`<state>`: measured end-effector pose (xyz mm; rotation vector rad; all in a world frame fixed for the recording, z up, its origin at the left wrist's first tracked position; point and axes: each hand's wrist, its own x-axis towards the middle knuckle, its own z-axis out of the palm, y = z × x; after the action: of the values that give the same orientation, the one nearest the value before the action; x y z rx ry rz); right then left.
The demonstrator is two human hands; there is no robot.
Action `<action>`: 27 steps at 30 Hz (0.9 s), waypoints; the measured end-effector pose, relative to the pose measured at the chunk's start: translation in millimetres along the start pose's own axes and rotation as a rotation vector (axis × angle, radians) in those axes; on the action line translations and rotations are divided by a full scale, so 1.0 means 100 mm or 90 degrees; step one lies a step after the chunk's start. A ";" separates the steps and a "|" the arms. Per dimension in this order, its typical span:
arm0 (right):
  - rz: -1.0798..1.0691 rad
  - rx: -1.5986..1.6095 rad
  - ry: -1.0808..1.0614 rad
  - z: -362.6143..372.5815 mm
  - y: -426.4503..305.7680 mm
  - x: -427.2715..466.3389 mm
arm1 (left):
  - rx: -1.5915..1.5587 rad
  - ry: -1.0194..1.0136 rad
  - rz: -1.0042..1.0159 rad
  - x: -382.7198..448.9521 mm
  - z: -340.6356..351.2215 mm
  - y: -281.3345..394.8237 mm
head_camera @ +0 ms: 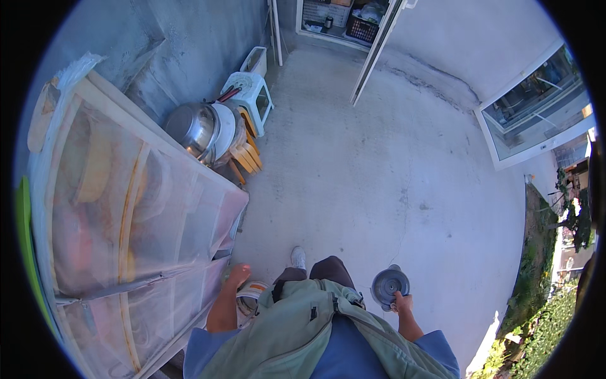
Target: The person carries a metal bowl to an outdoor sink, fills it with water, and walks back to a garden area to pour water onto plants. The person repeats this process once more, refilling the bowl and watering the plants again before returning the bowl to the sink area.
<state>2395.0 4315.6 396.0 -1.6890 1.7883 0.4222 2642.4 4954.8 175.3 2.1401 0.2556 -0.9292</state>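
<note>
My right hand (403, 302) grips the near rim of a round grey metal pan or lid (389, 285). It is held out over the concrete at my right side, and its round inner face is turned up towards me. On the other side my left hand (240, 274) has its fingers curled beside the plastic-covered rack. Something pale green and see-through shows at its edge, but whether the hand holds it is unclear. A white bucket (249, 297) with an orange band stands just below that hand, partly hidden by my green jacket (293, 312).
On my left stands a rack under a clear plastic cover (156, 227). Beyond it are a steel basin (191, 128), yellow-orange stools (247, 158) and a white plastic stool (251, 97). An open glazed door (374, 57) juts out ahead; an open window (535, 113) is right.
</note>
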 end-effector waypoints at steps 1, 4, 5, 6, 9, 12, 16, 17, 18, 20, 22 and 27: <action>0.028 0.020 0.022 -0.04 -0.20 0.07 | 0.081 -0.023 -0.007 0.44 -0.19 0.83; 0.041 -0.034 0.004 -0.11 -1.03 0.35 | 0.009 0.066 0.186 1.33 -0.68 2.63; 0.034 -0.065 0.016 -0.06 -1.20 0.66 | 0.013 0.061 0.227 1.64 -0.79 3.14; 0.030 -0.096 0.028 0.04 -1.37 1.01 | 0.019 0.052 0.266 1.95 -0.87 3.56; 0.024 -0.177 0.024 0.15 -2.73 1.24 | -0.015 0.021 0.303 2.71 -1.06 4.37; -0.045 -0.227 0.044 0.20 -4.21 1.73 | -0.022 0.030 0.222 3.30 -1.14 4.37; -0.095 -0.222 -0.010 0.24 -6.55 1.99 | -0.002 -0.100 -0.072 3.62 -1.34 4.36; -0.124 -0.234 0.005 0.26 -7.12 2.01 | 0.011 -0.136 -0.116 3.69 -1.41 4.48; -0.154 -0.237 0.005 0.35 -7.58 2.16 | -0.102 -0.136 -0.132 3.76 -1.44 4.55; -0.218 -0.232 -0.013 0.47 -8.70 2.22 | -0.259 -0.094 -0.150 4.00 -1.56 4.93; -0.269 -0.220 -0.031 0.62 -9.77 2.30 | -0.296 -0.068 -0.154 4.18 -1.67 5.50; -0.392 -0.212 -0.023 1.26 -12.06 2.58 | -0.312 -0.106 -0.108 5.47 -2.10 6.11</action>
<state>3604.7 4045.1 365.5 -2.3282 1.1227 0.4816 3421.4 4628.7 240.7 1.6014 0.5283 -1.0134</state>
